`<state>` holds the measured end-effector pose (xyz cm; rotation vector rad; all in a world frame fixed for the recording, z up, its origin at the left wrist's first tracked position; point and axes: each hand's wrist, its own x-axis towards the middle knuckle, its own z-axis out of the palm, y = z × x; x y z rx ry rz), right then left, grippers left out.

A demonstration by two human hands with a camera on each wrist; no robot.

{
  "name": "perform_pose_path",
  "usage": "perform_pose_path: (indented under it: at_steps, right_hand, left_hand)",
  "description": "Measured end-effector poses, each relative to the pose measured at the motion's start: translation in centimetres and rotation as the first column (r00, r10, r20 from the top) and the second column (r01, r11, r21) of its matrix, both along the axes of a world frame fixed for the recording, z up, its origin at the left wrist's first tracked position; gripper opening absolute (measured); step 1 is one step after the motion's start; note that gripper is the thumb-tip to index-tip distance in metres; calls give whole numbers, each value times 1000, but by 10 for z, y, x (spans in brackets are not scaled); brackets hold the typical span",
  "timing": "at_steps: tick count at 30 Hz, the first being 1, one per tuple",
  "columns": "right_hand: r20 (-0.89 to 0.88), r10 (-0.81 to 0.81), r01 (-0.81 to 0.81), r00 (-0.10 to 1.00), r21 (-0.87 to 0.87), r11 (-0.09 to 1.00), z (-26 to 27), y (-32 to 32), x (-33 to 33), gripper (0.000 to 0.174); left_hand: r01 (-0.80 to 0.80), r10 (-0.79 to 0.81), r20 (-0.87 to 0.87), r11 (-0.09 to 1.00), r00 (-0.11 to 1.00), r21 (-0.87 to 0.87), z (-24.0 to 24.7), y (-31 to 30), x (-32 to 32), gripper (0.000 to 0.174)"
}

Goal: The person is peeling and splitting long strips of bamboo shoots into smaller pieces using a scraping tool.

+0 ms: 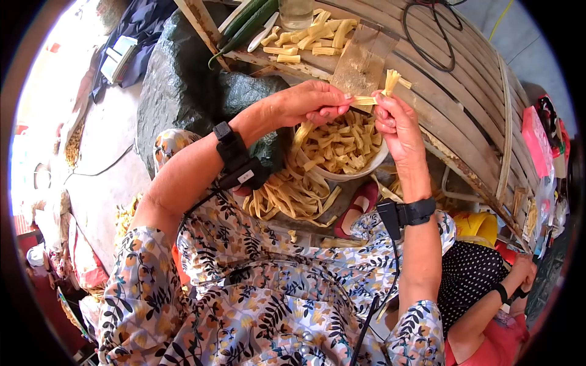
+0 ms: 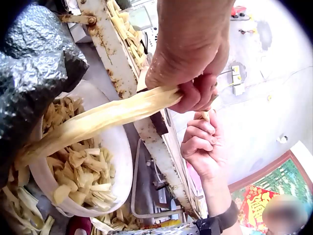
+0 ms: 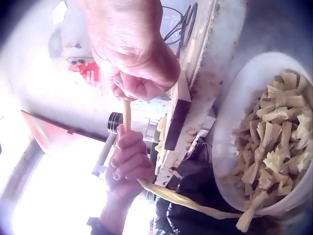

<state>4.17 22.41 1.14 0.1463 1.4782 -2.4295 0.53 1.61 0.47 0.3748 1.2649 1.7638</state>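
Note:
A long pale-yellow fibrous strip (image 2: 107, 115) runs through my left hand (image 1: 314, 100) and trails down toward the white tub (image 2: 124, 178). My left fingers curl round it. Its upper stretch passes taut across to my right hand (image 1: 398, 125), which pinches it, with a folded, frayed end (image 1: 392, 80) sticking up above the fingers. Both hands are raised over the tub's far rim, close to the bench edge. Short yellow bundles (image 1: 345, 143) fill the tub. Loose long strips (image 1: 284, 195) lie in a heap beside it.
On the slatted bench (image 1: 427, 97) are a wooden board (image 1: 360, 61), more short yellow pieces (image 1: 329, 36), a glass jar (image 1: 296, 13) and long green vegetables (image 1: 250, 24). Dark plastic sheeting (image 1: 171, 91) stands at left. Another person's arms (image 1: 488, 305) show at lower right.

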Motion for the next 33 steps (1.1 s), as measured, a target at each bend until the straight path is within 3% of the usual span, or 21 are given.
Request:
perform_pose_path:
  at_steps: [3,6,10,14,20,33]
  right_hand:
    - [5,-31,31,1000,-29,999,-3,-5,-9,12]
    - [-38,-122,126,992,106,986,6,-1,-19,11]
    - [-130,-263,278,956,115,954,4,-1,-43,12]
    - [-138,-347,359,928,74,930,-1,-3,-66,13]
    - [-140,-411,421,901,49,906,-10,-2,-83,13]
    - [-141,-412,418,900,16,908,-11,0,-85,13]
  left_hand:
    - [-151,72,-297,956,952,-251,17,2,2,26]
    - [-226,87,-549,955,832,-191,9,-2,-16,24]
    - [-403,190,-683,900,705,-166,16,8,-48,21]
    - [-563,264,-776,814,573,-139,8,22,-73,20]
    - [-618,271,-811,774,519,-137,2,29,-85,19]
    - [-619,295,-806,777,513,-110,5,32,-82,19]
